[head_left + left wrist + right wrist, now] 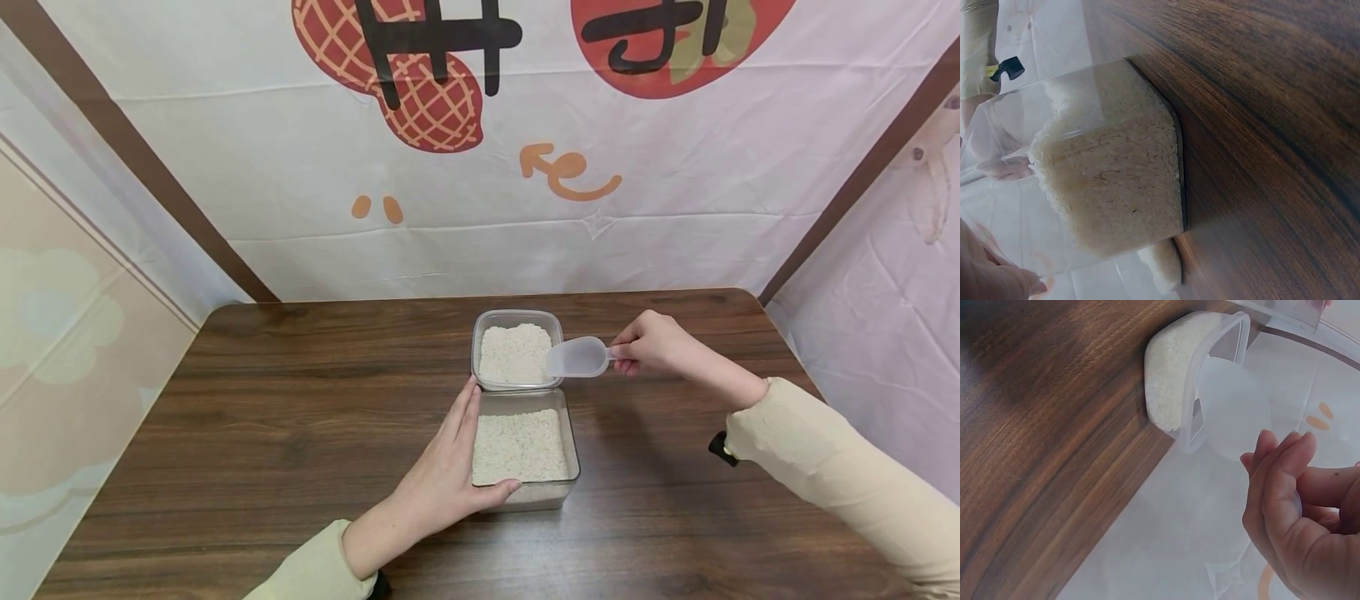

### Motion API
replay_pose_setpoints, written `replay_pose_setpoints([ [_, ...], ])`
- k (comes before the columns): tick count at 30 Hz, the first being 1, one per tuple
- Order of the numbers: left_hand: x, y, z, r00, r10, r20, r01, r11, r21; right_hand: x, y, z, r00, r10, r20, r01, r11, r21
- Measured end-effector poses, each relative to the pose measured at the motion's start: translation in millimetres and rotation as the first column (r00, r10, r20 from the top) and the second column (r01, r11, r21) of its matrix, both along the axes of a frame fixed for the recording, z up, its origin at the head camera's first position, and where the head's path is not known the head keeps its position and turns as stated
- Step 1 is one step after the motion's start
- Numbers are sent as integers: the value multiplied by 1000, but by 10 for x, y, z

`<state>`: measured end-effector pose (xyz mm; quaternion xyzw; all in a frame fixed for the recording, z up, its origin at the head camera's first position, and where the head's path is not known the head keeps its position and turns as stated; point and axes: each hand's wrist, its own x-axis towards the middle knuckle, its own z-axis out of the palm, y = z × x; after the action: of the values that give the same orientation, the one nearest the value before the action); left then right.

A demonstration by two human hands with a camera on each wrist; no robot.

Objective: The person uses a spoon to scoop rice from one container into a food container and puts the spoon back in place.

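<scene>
My right hand (651, 343) grips the handle of a translucent white scoop (579, 357). The scoop's front end overlaps the right rim of a small clear plastic container (476, 350) with rice (516, 353) in it. Directly in front of that container stands a larger clear box (572, 442), partly filled with rice (1116, 181). Along the box's left side lies my left hand (442, 479), fingers straight and pointing away from me, thumb across the front rim. From the right wrist, the scoop's bowl (1232, 406) appears at the small container's rim, with the curled fingers (1282, 487) beside it.
Both containers stand on a dark brown wooden table (300, 433), the small one near its back edge. Behind the table hangs a white printed cloth (300, 167). A black device (722, 448) is at the right sleeve (810, 450).
</scene>
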<state>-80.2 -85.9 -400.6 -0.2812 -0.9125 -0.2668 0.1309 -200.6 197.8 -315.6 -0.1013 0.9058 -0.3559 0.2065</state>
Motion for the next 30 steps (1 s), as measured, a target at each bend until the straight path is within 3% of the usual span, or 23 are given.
replay_pose_setpoints([
  [6,-3,5,-1,1000,-8,-6,8,1000,4,15,0,46,1000,10,-19,-10,1000,-18],
  [14,-7,2,-16,1000,-6,-11,6,1000,4,52,-1,225,998,8,-57,-10,999,-31],
  [30,13,-4,-9,1000,-3,25,3,1000,4,214,25,472,990,16,-138,-17,1000,-3],
])
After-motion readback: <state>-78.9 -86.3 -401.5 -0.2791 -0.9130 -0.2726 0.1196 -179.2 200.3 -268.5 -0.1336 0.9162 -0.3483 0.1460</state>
